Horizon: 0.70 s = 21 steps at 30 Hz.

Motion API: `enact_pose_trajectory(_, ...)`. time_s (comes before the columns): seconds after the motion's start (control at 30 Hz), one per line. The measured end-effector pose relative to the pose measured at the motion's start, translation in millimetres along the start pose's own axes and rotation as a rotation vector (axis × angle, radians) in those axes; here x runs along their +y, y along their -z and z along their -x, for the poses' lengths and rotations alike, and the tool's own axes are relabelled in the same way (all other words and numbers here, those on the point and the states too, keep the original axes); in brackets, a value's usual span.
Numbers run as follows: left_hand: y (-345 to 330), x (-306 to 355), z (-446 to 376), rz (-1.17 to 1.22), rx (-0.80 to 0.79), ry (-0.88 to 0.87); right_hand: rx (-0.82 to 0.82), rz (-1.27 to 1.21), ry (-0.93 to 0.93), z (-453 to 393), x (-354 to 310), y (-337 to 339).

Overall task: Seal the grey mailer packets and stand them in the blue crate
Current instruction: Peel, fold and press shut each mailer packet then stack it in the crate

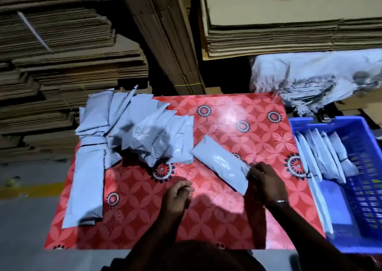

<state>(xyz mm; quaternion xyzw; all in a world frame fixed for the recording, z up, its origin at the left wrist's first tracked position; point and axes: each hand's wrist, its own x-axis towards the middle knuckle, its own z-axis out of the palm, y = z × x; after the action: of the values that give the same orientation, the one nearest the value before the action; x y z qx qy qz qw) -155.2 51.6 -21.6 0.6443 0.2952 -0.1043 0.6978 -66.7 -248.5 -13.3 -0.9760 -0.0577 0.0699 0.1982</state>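
On the worktop: a red flower-patterned cover spans it, with a broad bare band down the middle between the pile and the crate side.
My right hand: its fingers pinch the near end of one grey mailer packet, which lies slantwise, its far end pointing toward the pile.
My left hand: fingers curled together over bare cover, apart from the packet; I cannot tell whether something thin sits between them.
Unsealed pile: loose packets heaped at the far left corner, some hanging over the far edge; one long flat one runs down the left edge.
Blue crate: just beside the worktop's right edge, a row of packets standing on edge along its near-left wall, bare floor in its right half.
Behind the far edge: stacks of flattened cardboard and a pale bundle close off the room there.
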Motion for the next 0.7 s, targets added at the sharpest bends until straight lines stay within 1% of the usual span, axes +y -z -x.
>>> enact_pose_trajectory(0.03, -10, 3, -3, -0.043, -0.012, -0.015, 0.000, -0.009, -0.036, 2, 14, 8)
enact_pose_trajectory(0.13, -42, 12, -11, -0.219, -0.107, -0.133, 0.024, 0.030, -0.008, -2, 47, 21)
enact_pose_trajectory(0.23, -77, 18, -19, -0.437, -0.178, -0.333, 0.039, -0.048, -0.042, -18, 67, 25)
enact_pose_trajectory(0.3, -100, 25, -26, -0.556, -0.186, -0.483, 0.048, -0.068, -0.069, -30, 75, 25)
enact_pose_trajectory(0.4, -130, 38, -37, -0.727, -0.210, -0.654, 0.124, -0.095, -0.050, -44, 78, 24)
enact_pose_trajectory(0.5, -150, 46, -52, -0.895, -0.180, -0.694, 0.223, -0.136, 0.057, -49, 64, 23)
enact_pose_trajectory(0.57, -160, 47, -63, -1.019, -0.156, -0.710, 0.239, -0.176, 0.167, -52, 45, 17)
enact_pose_trajectory(0.63, -167, 44, -73, -1.127, -0.163, -0.697, 0.189, -0.158, 0.239, -57, 29, -1)
enact_pose_trajectory(0.7, -168, 35, -82, -1.221, -0.204, -0.633, 0.079, -0.068, 0.233, -61, 20, -24)
